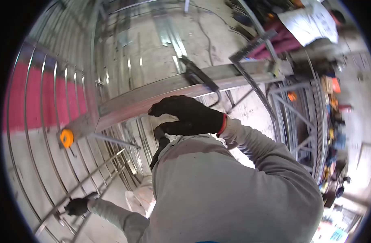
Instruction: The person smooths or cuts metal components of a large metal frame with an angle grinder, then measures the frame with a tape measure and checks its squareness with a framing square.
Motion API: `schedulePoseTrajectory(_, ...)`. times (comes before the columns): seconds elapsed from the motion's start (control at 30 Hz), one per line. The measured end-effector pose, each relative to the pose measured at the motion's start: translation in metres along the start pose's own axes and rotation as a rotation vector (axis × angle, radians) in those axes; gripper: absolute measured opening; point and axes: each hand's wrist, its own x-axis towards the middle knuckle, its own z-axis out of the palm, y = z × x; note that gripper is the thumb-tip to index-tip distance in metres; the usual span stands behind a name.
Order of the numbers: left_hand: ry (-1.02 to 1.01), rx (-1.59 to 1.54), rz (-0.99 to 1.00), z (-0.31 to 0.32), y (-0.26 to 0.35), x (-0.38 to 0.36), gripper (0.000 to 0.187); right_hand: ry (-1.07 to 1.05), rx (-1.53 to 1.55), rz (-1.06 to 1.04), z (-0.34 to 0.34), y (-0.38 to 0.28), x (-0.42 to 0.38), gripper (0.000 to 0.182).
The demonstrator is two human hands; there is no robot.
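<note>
Grey l/s top (234,190), blk gloves (193,115), red R cuff (223,124)

You have one view, worn on your head, facing forward and steeply down over your own light-grey long-sleeved top (234,190), which is closest to the lens and fills the lower middle. Your right hand in a black glove with a red cuff (189,116) sits near, mid-frame; your left hand in a black glove (77,206) is farther out, lower left. Wide lens: corners black, thin silvery metal rods (41,101) bowed at left. Long brownish-grey metal beam (141,95) slants across. Another person in a white shirt (311,24), upper right, is farther off.
</note>
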Motion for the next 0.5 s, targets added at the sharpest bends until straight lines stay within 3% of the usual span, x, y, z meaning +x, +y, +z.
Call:
schedulePoseTrajectory(0.03,-0.027,-0.063,-0.055,-0.015,0.023,-0.004,0.037,0.026,-0.007,0.011,-0.001,0.0,-0.007,0.047)
schedulePoseTrajectory(0.13,0.046,-0.101,-0.006,0.007,0.01,0.013,0.041,0.209,0.01,-0.008,0.004,0.015,-0.029,0.046)
schedulePoseTrajectory(0.17,-0.052,-0.188,-0.131,0.004,0.008,0.007,0.041,0.218,0.011,0.003,0.002,0.022,-0.034,0.046)
schedulePoseTrajectory(0.23,0.008,-0.076,0.001,0.013,0.003,0.006,0.047,0.295,-0.104,0.05,-0.006,0.03,-0.043,0.044)
schedulePoseTrajectory(0.27,-0.009,0.068,-0.02,0.007,0.008,0.003,0.054,0.332,0.041,0.169,-0.01,0.025,-0.05,0.045)
schedulePoseTrajectory(0.3,-0.004,0.038,-0.012,0.0,0.017,-0.002,0.059,0.363,0.02,0.112,-0.014,0.035,-0.055,0.047)
schedulePoseTrajectory(0.33,-0.001,0.026,0.029,0.003,0.012,0.0,0.059,0.34,-0.096,0.085,-0.027,0.034,-0.057,0.045)
schedulePoseTrajectory(0.4,-0.024,0.039,0.11,0.004,0.004,0.003,0.058,0.405,0.008,0.206,-0.036,0.037,-0.066,0.034)
schedulePoseTrajectory(0.5,-0.073,0.232,0.229,-0.001,-0.006,0.008,0.052,0.442,-0.015,0.291,-0.051,0.041,-0.075,0.03)
